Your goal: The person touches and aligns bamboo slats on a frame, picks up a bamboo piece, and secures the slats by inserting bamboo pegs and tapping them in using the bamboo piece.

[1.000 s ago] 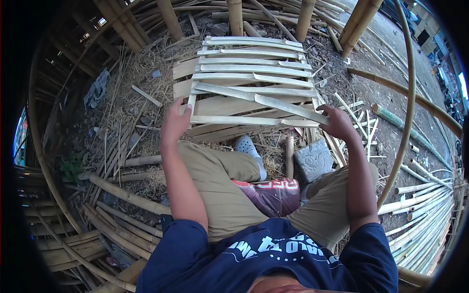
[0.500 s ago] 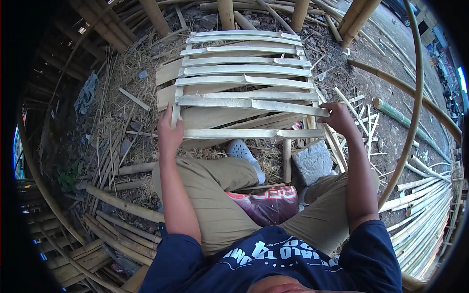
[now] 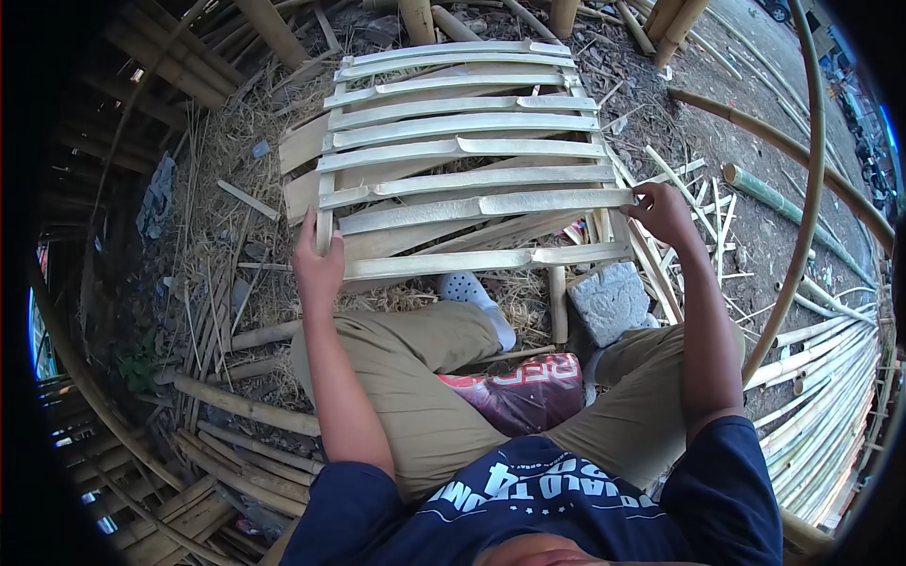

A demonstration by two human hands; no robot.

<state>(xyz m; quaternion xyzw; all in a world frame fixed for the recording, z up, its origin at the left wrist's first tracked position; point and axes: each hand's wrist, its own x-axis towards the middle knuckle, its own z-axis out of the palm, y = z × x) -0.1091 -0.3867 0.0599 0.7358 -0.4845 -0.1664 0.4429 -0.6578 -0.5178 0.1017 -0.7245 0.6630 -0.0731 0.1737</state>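
Two hands on the work: the left hand is closed around the near end of the left rail of a slatted frame, thumb on one side and fingers on the other. Right hand narrow, thumb and forefinger pinching the right end of the second-nearest slat; underside of this grip hidden. That slat spans the frame just before its nearest crosspiece, left end just beside the left rail. Frame lies in front of the seated person, over broad flat bamboo strips that jut out past its left side. Container check: a dark red printed sack, possibly only a sheet, lies between the legs on the near side of the frame; contents, if any, cannot be told. Also near side of the frame: pale perforated clog, short upright bamboo piece and, just beside that piece, a grey stone block. Right of the frame: scattered thin splints, then a greenish pole; a bundle of long canes lies well apart, to the near right. Left of the frame: straw-strewn ground and a crumpled grey-blue cloth, well apart from it.
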